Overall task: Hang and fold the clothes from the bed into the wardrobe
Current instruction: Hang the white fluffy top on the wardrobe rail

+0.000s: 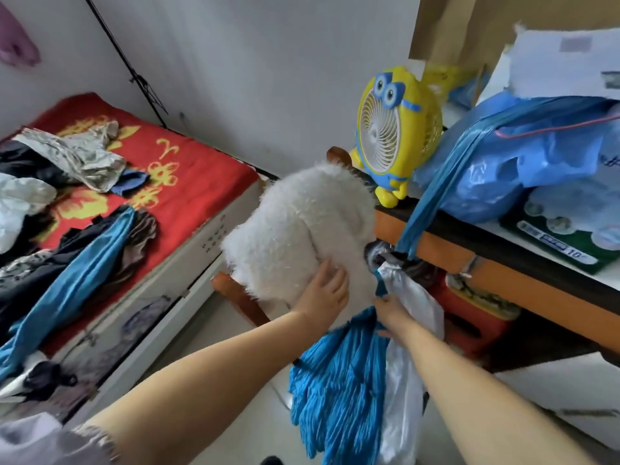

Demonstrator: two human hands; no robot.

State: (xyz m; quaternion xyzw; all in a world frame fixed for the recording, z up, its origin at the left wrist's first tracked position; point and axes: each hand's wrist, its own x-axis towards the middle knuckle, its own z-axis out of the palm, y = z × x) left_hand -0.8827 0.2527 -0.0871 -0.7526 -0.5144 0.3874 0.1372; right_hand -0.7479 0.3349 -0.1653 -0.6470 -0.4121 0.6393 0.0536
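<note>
Beside bed (188, 182), box (557, 243) reads "10".

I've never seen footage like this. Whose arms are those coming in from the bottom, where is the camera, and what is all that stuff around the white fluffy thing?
There is no machine here: the arms belong to a person wearing a wide-angle camera on the head, so you look forward and down at their hands. The left hand rests with fairly straight fingers on a white fluffy garment that lies over a wooden chair. The right hand reaches into the clothes hanging beside it, a pleated blue garment and a white garment; its fingers are hidden, so I cannot tell what it grips. At left, a bed with a red cover holds loose clothes. At right, a table carries a yellow cartoon fan and blue plastic bags.
</note>
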